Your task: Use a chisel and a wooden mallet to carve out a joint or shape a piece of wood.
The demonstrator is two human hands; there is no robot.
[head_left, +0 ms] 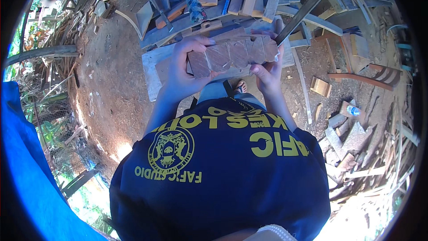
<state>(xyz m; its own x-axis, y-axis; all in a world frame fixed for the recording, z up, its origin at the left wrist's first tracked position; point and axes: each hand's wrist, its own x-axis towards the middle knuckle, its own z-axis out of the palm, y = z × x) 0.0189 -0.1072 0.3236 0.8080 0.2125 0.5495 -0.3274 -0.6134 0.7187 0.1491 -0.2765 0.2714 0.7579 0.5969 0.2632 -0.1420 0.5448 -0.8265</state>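
Note:
A reddish-brown wooden block (229,56) is held level in front of me, over the workbench. Cuts divide its face into several sections, and its near edge is scalloped. My left hand (189,60) grips the left end, with the thumb along the near edge and the fingers over the far side. Around the right end, my right hand (269,73) is closed, its thumb at the near edge and its other fingers partly hidden behind the wood. Below lies a pale, worn bench top (154,78), mostly covered by the block and my hands.
Beyond the block, planks and offcuts (254,0) lie piled with a blue-stained tool handle (195,8). A dark pole (307,9) slants in from the upper right. Scrap wood (345,140) and a plastic bottle (353,110) lie on the right. Blue sheeting (26,160) hangs at left.

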